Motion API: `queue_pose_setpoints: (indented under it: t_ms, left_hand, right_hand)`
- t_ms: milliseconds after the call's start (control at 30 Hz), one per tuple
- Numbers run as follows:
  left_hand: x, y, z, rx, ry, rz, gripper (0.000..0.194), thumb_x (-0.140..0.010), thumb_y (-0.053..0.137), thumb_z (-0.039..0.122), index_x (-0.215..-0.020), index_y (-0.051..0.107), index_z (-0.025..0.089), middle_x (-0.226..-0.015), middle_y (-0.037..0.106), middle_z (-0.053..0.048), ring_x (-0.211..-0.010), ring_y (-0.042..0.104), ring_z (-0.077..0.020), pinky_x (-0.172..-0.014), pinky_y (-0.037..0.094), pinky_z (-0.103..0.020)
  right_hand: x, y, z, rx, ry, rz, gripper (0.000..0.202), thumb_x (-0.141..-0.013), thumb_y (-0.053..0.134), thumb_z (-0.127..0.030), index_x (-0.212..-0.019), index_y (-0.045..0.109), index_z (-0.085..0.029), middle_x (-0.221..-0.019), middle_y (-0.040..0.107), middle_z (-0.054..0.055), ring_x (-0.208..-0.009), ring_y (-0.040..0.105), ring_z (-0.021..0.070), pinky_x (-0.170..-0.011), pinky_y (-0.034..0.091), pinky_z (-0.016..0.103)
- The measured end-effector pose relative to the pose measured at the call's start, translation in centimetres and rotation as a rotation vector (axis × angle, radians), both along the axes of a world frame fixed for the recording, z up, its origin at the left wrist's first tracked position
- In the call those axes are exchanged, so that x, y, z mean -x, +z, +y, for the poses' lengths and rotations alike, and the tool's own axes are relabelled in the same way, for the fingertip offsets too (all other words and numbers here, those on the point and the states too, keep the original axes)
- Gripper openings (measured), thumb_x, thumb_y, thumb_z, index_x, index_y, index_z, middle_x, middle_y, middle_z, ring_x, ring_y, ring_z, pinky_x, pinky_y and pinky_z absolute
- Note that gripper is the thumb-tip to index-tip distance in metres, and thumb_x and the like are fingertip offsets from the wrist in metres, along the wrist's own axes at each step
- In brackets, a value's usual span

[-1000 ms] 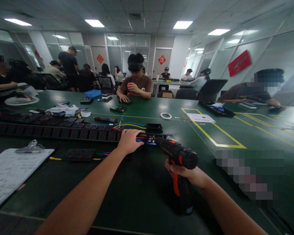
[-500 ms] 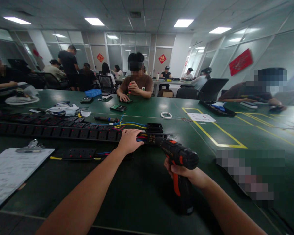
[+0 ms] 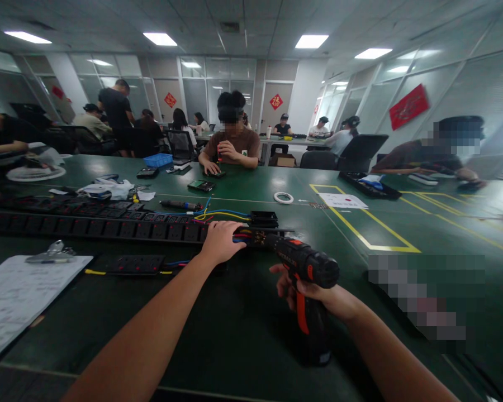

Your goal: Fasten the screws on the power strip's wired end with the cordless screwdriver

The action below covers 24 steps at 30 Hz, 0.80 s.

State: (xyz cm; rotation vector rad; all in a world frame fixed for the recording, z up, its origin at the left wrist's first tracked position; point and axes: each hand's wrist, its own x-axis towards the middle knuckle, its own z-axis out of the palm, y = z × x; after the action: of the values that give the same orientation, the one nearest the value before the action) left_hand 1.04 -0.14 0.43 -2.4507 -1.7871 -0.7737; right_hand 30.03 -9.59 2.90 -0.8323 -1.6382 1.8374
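Observation:
A long black power strip (image 3: 126, 228) with a row of sockets runs across the table. My left hand (image 3: 223, 241) is wrapped over its right end, beside exposed coloured wires and brass terminals (image 3: 260, 238). In my right hand (image 3: 314, 290) is a black and orange cordless drill (image 3: 308, 262), held by the handle with some fingers lifted off the trigger side. The drill's nose points left at the terminals; whether its bit touches a screw is hidden. Nearer to me lies a short black socket piece (image 3: 140, 264) with blue and yellow wires.
A clipboard with paper (image 3: 29, 301) lies at the left. Behind the strip are a black and blue screwdriver (image 3: 180, 205) and a white tape roll (image 3: 284, 197). A black tray (image 3: 371, 185) sits at the right. Across the table a person (image 3: 232, 139) holds a red tool.
The fingers of my right hand have loosened and spread away from the drill's trigger. The drill and my left hand are nearly where they were.

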Motion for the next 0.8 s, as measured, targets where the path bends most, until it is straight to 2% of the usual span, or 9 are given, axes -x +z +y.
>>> queue_pose_setpoints:
  t_ms: [100,267,367,533,800]
  left_hand:
    - [0.00,-0.12,0.07,-0.009,-0.002,0.000,0.055,-0.083,0.078,0.046,-0.134,0.065,0.028,-0.141,0.066,-0.007,-0.132,0.056,-0.0305,-0.115,0.031,-0.050]
    - [-0.02,0.10,0.00,0.012,-0.004,-0.005,0.055,-0.084,0.077,0.047,-0.134,0.064,0.029,-0.142,0.066,-0.006,-0.132,0.056,-0.0310,-0.116,0.030,-0.050]
    - [-0.02,0.17,-0.03,0.015,-0.006,-0.006,0.054,-0.085,0.076,0.047,-0.135,0.064,0.030,-0.143,0.065,-0.006,-0.134,0.055,-0.0318,-0.116,0.030,-0.050]
    - [0.01,-0.02,0.13,0.011,0.000,0.000,0.055,-0.085,0.076,0.048,-0.136,0.063,0.030,-0.143,0.065,-0.007,-0.134,0.055,-0.0320,-0.116,0.029,-0.051]
    - [-0.06,0.33,-0.12,0.007,-0.007,-0.003,0.054,-0.085,0.076,0.047,-0.134,0.065,0.028,-0.141,0.066,-0.007,-0.132,0.056,-0.0316,-0.115,0.031,-0.050]
  right_hand:
    - [-0.27,-0.20,0.23,0.010,0.017,0.000,0.072,-0.080,0.080,-0.062,-0.133,0.062,-0.017,-0.105,0.068,0.010,-0.079,0.069,0.0207,-0.073,0.054,0.036]
    - [-0.33,-0.07,0.39,-0.048,-0.013,-0.061,0.063,-0.080,0.078,-0.064,-0.121,0.070,-0.017,-0.117,0.066,0.014,-0.091,0.069,0.0258,-0.071,0.056,0.036]
    - [-0.10,0.25,0.32,-0.090,-0.019,-0.094,0.059,-0.080,0.077,-0.066,-0.110,0.073,-0.016,-0.110,0.068,0.013,-0.093,0.068,0.0269,-0.073,0.056,0.037]
    - [0.26,0.39,0.25,-0.069,-0.053,-0.090,0.054,-0.074,0.082,-0.065,-0.091,0.069,-0.016,-0.093,0.067,0.007,-0.079,0.065,0.0214,-0.073,0.053,0.036]
    - [0.18,-0.29,0.38,-0.112,-0.115,-0.107,0.052,-0.073,0.082,-0.064,-0.092,0.066,-0.018,-0.081,0.061,0.003,-0.072,0.059,0.0197,-0.067,0.050,0.035]
